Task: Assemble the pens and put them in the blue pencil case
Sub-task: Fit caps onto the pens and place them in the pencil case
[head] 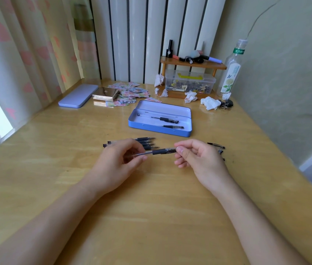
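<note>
A clear pen with a black grip (158, 151) is held level between both hands above the wooden table. My left hand (116, 161) pinches its barrel end. My right hand (195, 155) pinches the cap end, where a clear cap sits over the tip. Behind my left hand lies a row of several uncapped pens (145, 142). Loose caps (216, 145) lie behind my right hand, partly hidden. The open blue pencil case (182, 131) stands farther back, with two capped pens (167, 119) and a thin refill inside.
The case's lid (78, 95) lies at the back left beside a gold box (106, 94) and scattered stickers. A wooden shelf (191, 64), a clear plastic box, crumpled tissues (209, 103) and a tall bottle (229, 73) crowd the back right. A wall runs along the right.
</note>
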